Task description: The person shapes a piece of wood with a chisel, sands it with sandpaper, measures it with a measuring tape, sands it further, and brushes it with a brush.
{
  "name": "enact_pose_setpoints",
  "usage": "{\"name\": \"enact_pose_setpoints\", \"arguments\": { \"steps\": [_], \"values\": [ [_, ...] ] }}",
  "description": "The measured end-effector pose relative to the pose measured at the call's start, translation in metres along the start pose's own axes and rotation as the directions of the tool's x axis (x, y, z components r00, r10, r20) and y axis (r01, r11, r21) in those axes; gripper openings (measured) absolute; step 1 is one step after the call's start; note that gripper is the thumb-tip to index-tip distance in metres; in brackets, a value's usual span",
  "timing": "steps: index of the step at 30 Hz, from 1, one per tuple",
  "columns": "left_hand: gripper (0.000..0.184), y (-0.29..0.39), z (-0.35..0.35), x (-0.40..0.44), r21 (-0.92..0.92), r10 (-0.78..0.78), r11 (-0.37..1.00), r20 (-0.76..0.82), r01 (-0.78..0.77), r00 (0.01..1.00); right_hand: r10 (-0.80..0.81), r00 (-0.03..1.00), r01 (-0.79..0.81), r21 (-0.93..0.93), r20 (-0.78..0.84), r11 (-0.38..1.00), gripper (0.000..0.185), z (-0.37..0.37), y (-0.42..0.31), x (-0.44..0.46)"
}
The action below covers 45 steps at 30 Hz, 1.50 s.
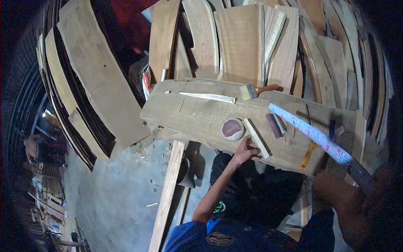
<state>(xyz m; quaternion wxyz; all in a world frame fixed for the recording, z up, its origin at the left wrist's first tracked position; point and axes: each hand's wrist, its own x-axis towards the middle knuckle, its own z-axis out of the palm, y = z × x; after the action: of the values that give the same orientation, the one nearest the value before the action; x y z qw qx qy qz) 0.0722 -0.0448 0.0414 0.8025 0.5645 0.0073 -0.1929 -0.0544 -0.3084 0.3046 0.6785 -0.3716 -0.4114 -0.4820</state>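
My left hand [246,150] is at the front edge of the wooden bench [197,115], fingers curled against a short pale wooden strip [257,137]. The strip stands at a slant beside a round container [232,129] with a reddish-brown top. In deep shadow at the far right, my right hand [381,179] is at the near end of a tape measure [312,133]; its fingers are hard to make out. The extended tape slants across the bench towards the back left. Between strip and tape lies a dark reddish block [275,126].
A paintbrush [254,91] and a tapered wood sliver [208,98] lie at the bench's back. A yellow-handled tool [309,155] rests under the tape. Boards [239,42] lean behind, with a long plank [96,71] at left. A beam [168,193] stands on the concrete floor [113,189].
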Motion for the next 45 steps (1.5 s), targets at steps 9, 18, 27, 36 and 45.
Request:
{"name": "enact_pose_setpoints", "arguments": {
  "steps": [9, 18, 27, 36, 45],
  "values": [
    [0.065, 0.002, -0.003, -0.002, 0.023, 0.009, 1.000, 0.036, -0.010, 0.999, 0.000, 1.000, 0.000, -0.004, -0.002, 1.000, 0.023, 0.002, 0.007, -0.005],
    [0.058, 0.005, 0.000, -0.001, 0.082, 0.032, 0.996, -0.003, -0.032, 0.999, -0.037, 0.999, 0.037, 0.013, -0.009, 0.999, 0.022, 0.005, -0.010, -0.005],
    [0.043, 0.003, 0.001, -0.003, 0.169, 0.067, 0.984, -0.043, -0.059, 0.997, -0.033, 0.999, 0.033, 0.040, -0.004, 0.999, 0.021, 0.019, -0.026, -0.015],
    [0.029, -0.002, 0.006, 0.008, 0.223, 0.129, 0.971, -0.206, -0.082, 0.970, -0.022, 1.000, 0.022, 0.052, -0.005, 0.998, 0.020, 0.030, -0.043, -0.032],
    [0.029, -0.002, 0.006, 0.011, 0.194, 0.120, 0.977, -0.161, -0.088, 0.980, -0.005, 1.000, 0.005, 0.029, -0.007, 1.000, 0.019, 0.042, -0.054, -0.051]
  ]
}}
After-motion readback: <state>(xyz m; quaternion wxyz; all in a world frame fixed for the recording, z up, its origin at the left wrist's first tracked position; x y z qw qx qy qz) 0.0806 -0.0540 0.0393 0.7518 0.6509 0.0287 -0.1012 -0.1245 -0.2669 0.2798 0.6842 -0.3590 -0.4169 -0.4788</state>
